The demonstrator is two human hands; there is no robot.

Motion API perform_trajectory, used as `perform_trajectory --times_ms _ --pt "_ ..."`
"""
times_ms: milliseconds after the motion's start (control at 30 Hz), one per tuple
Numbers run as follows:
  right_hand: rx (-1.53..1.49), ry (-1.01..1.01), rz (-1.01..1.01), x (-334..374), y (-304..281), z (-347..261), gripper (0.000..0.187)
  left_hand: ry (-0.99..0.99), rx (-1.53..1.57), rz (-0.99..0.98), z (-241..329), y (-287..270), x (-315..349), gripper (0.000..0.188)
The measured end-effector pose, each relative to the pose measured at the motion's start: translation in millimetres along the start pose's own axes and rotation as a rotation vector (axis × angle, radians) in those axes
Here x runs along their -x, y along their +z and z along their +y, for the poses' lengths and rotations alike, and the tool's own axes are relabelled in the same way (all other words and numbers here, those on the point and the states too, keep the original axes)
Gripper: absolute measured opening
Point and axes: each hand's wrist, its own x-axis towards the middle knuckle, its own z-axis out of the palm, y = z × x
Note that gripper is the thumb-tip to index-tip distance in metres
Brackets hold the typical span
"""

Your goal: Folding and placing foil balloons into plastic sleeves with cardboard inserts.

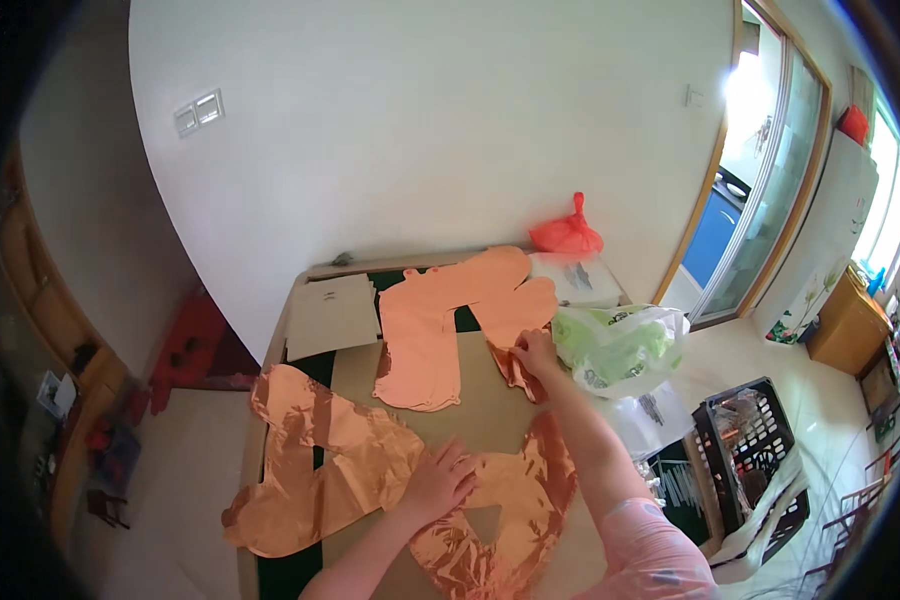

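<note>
Several flat, uninflated rose-gold foil balloons lie across the table. My left hand (442, 482) rests with its fingers stretched out on the near foil balloon (545, 480), which is crinkled and has a triangular gap in it. My right hand (535, 352) reaches farther in, its fingers closed on the edge of a foil piece at the right end of a smooth stack of foil balloons (420, 350). Left of my left hand spreads another creased foil balloon (315, 470). My right forearm hides part of the table.
Grey-brown cardboard sheets (332, 318) lie at the back left of the table (250, 540). A red tied plastic bag (567, 236) sits against the wall. At the right are a white-green plastic bag (620, 350) and a black plastic crate (705, 430).
</note>
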Motion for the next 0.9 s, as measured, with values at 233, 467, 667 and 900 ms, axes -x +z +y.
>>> perform_trajectory --times_ms 233,467,667,900 --pt "0.005 0.008 0.114 -21 14 5 0.012 0.064 -0.09 0.091 -35 54 -108 0.05" --pt "-0.449 0.137 0.703 -72 -37 -6 0.03 -0.021 -0.188 -0.074 -33 81 -159 0.053" --pt "-1.24 0.051 0.991 -74 -162 -87 0.025 -0.056 -0.207 -0.134 -32 68 -157 0.053" --pt "-0.409 -0.255 0.598 7 -172 -100 0.013 0.017 -0.135 0.078 -20 62 -120 0.051"
